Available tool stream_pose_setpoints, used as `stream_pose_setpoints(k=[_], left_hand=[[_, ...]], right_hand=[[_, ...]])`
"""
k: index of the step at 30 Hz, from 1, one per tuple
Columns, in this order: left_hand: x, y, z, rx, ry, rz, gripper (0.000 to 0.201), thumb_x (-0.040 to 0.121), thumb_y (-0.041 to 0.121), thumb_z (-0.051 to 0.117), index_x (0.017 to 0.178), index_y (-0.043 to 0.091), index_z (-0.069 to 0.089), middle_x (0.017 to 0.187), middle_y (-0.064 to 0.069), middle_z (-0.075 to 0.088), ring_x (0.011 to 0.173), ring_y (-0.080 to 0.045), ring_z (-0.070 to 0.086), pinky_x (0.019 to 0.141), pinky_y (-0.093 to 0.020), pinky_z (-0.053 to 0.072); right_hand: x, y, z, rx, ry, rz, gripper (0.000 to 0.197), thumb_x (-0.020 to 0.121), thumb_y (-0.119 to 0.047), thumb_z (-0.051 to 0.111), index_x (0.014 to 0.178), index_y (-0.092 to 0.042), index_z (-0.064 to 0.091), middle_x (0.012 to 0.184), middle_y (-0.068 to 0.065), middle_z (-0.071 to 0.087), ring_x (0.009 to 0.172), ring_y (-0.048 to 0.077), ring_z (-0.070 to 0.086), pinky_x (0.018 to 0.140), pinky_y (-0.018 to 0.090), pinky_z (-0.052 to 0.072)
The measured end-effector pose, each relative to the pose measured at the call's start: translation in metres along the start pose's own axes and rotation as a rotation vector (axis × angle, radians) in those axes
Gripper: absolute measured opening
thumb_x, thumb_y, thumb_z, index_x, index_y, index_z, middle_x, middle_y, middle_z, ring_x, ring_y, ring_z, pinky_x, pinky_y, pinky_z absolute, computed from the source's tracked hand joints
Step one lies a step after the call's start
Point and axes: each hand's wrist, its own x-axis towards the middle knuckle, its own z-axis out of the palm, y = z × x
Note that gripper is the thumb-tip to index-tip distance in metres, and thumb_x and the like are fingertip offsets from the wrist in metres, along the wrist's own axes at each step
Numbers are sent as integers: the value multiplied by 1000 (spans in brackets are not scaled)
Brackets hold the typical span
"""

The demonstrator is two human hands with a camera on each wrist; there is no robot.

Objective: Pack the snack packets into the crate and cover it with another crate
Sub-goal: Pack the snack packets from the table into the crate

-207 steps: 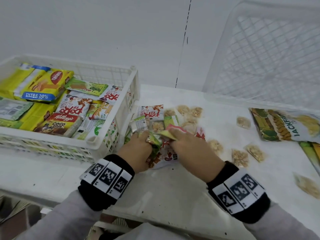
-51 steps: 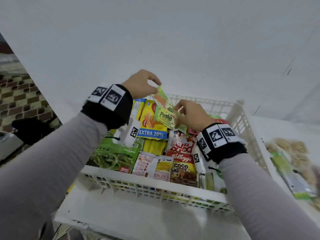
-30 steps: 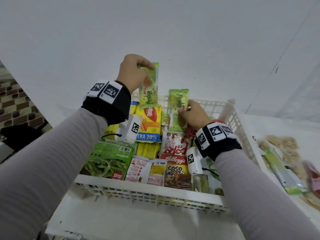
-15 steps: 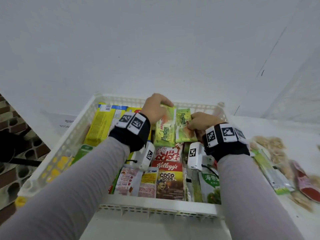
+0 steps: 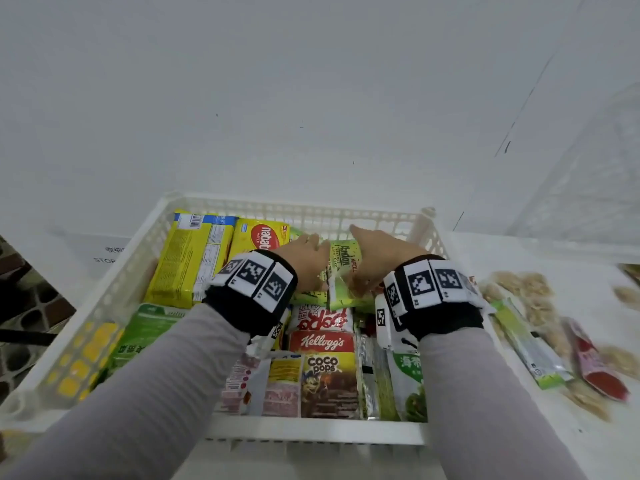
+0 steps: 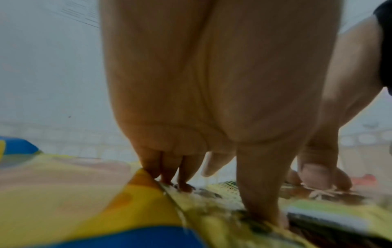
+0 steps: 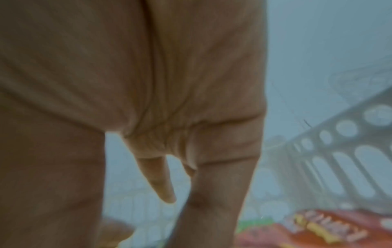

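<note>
A white crate (image 5: 311, 433) holds several snack packets, among them a Coco Pops packet (image 5: 329, 382) and a yellow wafer pack (image 5: 263, 237). A green pandan packet (image 5: 341, 268) lies on the pile near the far wall, with a second green one (image 5: 308, 297) mostly hidden under my left wrist. My left hand (image 5: 304, 254) rests beside it, its straight fingers (image 6: 186, 171) and thumb pressing down on packets. My right hand (image 5: 374, 251) lies over the pandan packet's right edge, fingers (image 7: 161, 182) straight and pointing down. Neither hand grips anything.
A second white crate (image 5: 588, 168) stands tilted at the back right. On the white table right of the crate lie a long green packet (image 5: 530, 344), a red packet (image 5: 595, 368) and several clear nut packets (image 5: 523, 289). A wall rises close behind the crate.
Both hands carried a green packet each from above the crate down onto the pile at its far end. The pinches have gone and the fingers now lie straight.
</note>
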Motion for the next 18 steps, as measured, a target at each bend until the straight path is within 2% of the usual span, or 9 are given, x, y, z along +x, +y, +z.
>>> stream_pose_setpoints(k=[1, 3, 4, 5, 8, 10, 14, 16, 18], left_hand=[[0, 3, 0, -21, 0, -6, 73, 98, 30, 43, 148, 3, -2, 155, -25, -4, 144, -37, 0, 118, -45, 11], [0, 10, 0, -69, 7, -21, 64, 100, 28, 33, 149, 6, -3, 154, -28, -5, 143, -42, -2, 117, -49, 8], [-1, 13, 0, -95, 3, -28, 64, 100, 34, 29, 149, 9, -4, 154, -26, -6, 143, -43, -3, 116, -49, 6], [-2, 16, 0, -111, -4, -32, 67, 99, 42, 26, 150, 12, -6, 155, -24, -9, 142, -43, -5, 116, -49, 4], [-2, 20, 2, -63, -27, -24, 81, 92, 62, 25, 149, 18, -11, 155, -13, -19, 142, -41, -12, 115, -50, -1], [-1, 20, 6, 18, -55, -12, 84, 90, 66, 25, 148, 19, -14, 154, -10, -24, 141, -37, -18, 115, -50, -6], [2, 19, 9, 92, -98, -2, 96, 85, 72, 29, 147, 16, -19, 154, -11, -25, 140, -38, -22, 115, -51, -9], [3, 19, 10, 104, -105, -3, 99, 84, 73, 32, 146, 16, -20, 153, -12, -26, 140, -39, -23, 114, -52, -10], [3, 20, 11, 109, -105, -8, 100, 83, 73, 32, 146, 16, -21, 153, -12, -27, 139, -39, -23, 114, -53, -10]], right_hand=[[1, -1, 2, -54, -4, -22, 71, 76, -17, 72, 136, -8, 34, 121, 11, 55, 105, 29, 60, 87, 42, 53], [3, -4, 3, -38, -21, -52, 49, 78, -14, 69, 124, -7, 51, 107, 10, 63, 92, 24, 64, 78, 37, 55], [3, -3, 2, 56, -43, -57, 47, 78, -9, 68, 123, -7, 55, 101, 10, 66, 84, 22, 65, 73, 35, 55], [2, -1, -2, 167, -55, -49, 51, 78, -4, 68, 127, -7, 54, 104, 11, 67, 85, 21, 65, 74, 34, 55], [0, 18, -14, 319, 135, 1, 50, 84, 0, 60, 132, -12, 51, 127, 9, 58, 109, 19, 57, 96, 33, 48], [1, 32, -17, 231, 221, 66, 46, 85, 0, 58, 129, -14, 53, 130, 6, 55, 117, 20, 52, 100, 32, 44], [5, 38, -11, 64, 45, 137, 63, 80, 0, 66, 137, -13, 44, 136, 7, 50, 120, 26, 51, 97, 35, 45], [7, 36, -9, 11, 10, 146, 72, 78, -5, 71, 141, -15, 37, 140, 8, 44, 123, 28, 47, 99, 38, 44], [10, 37, -9, -76, 23, 175, 72, 76, -13, 74, 139, -17, 39, 139, 11, 41, 124, 31, 45, 101, 42, 43]])
